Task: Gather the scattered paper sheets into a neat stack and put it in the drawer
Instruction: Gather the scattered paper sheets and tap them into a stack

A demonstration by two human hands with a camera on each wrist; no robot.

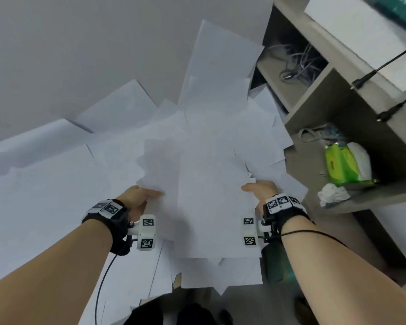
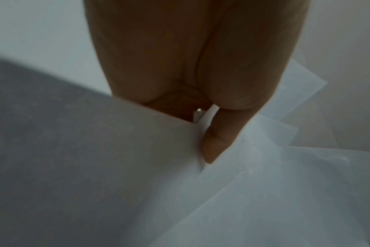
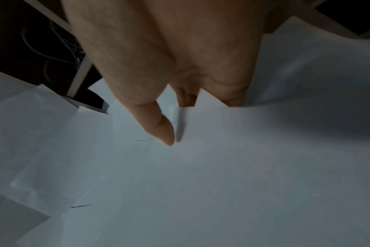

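A loose bundle of white paper sheets is held between my two hands, its edges uneven and fanned. My left hand grips its left edge, and the left wrist view shows the thumb lying on top of the sheets, the fingers hidden beneath. My right hand grips the right edge in the same way, thumb on the top sheet. More sheets lie scattered under and to the left of the bundle. No drawer shows in any view.
An open shelf unit stands close on the right. It holds tangled cables, a green tissue pack and crumpled tissue. A white box with black cables lies on top. A plain grey surface lies beyond.
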